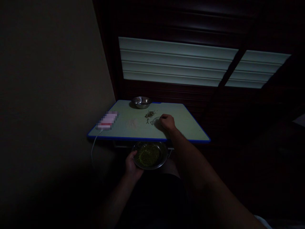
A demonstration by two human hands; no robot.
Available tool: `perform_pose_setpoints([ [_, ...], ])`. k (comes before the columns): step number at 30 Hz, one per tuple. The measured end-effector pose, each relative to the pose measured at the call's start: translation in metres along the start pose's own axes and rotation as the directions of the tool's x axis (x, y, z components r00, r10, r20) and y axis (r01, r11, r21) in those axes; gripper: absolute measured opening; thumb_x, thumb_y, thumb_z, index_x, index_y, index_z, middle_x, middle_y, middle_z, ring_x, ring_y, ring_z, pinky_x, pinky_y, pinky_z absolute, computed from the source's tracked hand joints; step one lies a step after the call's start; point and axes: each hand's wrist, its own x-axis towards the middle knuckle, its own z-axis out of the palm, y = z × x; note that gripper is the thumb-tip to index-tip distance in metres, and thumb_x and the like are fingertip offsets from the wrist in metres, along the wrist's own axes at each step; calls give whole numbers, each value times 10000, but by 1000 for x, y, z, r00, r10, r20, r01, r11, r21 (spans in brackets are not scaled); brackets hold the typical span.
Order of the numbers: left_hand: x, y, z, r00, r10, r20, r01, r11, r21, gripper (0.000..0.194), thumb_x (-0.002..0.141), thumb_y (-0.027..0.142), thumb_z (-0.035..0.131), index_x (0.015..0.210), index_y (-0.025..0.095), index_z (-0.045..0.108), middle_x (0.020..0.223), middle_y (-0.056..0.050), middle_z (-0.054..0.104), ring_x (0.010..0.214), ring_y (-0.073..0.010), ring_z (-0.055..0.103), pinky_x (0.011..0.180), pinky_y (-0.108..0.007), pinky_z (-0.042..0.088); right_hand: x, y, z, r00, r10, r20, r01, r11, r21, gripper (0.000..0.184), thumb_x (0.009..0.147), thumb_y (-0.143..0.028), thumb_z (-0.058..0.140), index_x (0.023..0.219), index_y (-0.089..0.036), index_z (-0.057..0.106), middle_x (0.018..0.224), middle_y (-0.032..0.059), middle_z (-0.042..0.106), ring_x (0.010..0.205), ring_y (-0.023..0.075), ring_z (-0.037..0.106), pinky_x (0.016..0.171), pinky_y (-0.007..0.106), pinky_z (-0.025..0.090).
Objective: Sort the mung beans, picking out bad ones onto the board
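Observation:
My left hand (133, 166) grips the left rim of a metal bowl (164, 158), thumb over the edge and fingers beneath. Small green beans (149, 155) that look like mung beans lie in it. The bowl is held just below the table's front edge, above my lap. Over the table, my right hand (167, 122) is closed, its fingers curled in. A faint, pale curved outline shows at its left side; what it holds, if anything, I cannot make out. Left of that hand, a small scattered pile of brown bits (150, 114) lies on the tabletop.
The pale table (186, 124) has a blue edge. A second metal bowl (141, 103) stands at its back left. A blurred-out phone-like device (107, 120) with a white cable (92, 148) lies at the left, beside the wall (57, 79). Dark slatted panels (171, 60) rise behind. The room is dim.

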Motion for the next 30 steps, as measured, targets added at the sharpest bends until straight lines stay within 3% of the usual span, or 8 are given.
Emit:
perform_pose_setpoints([
  [19,1,0,3,1000,-5,-5,5,1000,7,239,717,191,555,902,149,702,808,-82,745,760,-245,694,714,-387,550,5,8,10,984,-36,172,5,984,176,149,602,-272,539,620,-169,646,569,-19,579,576,129,526,535,221,386],
  [30,0,-1,1,1000,2,11,-2,1000,5,250,710,189,563,918,162,698,792,-65,741,767,-243,697,731,-386,552,0,-1,3,996,-49,76,48,999,13,164,653,-241,541,676,-162,683,639,2,638,656,137,567,619,232,410],
])
